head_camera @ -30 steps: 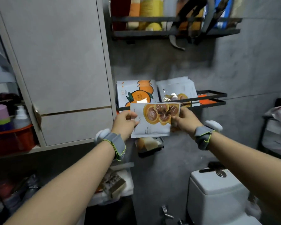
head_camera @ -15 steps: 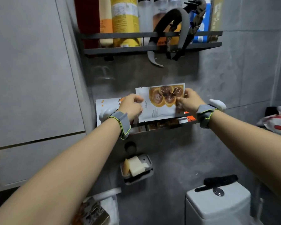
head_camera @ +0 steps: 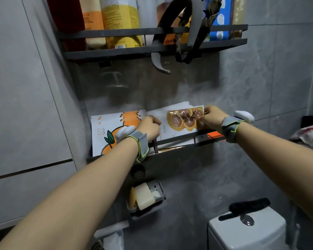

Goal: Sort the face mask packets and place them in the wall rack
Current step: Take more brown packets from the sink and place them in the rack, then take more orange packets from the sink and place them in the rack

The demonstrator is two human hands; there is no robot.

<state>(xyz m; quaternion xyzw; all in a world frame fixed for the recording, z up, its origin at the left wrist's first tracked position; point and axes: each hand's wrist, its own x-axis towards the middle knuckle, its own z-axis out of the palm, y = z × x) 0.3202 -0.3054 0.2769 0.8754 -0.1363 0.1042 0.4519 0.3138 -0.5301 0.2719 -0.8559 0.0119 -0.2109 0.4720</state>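
Spanning below both hands, wall rack (head_camera: 177,149) carries pkts upright vs wall. Orange-print stack (head_camera: 105,130) sits just outside left hand (head_camera: 149,127). Btwn hands, brown-print pkt (head_camera: 181,121) has lower edge behind rack's rail; left hand pinches one side edge, right hand (head_camera: 212,117) the other, fingers curled.

- Your view is dim and grey, lit from above.
- The rack (head_camera: 179,149) shadows the wall (head_camera: 197,177) beneath.
- Lines bow near the edges; detail looks soft.
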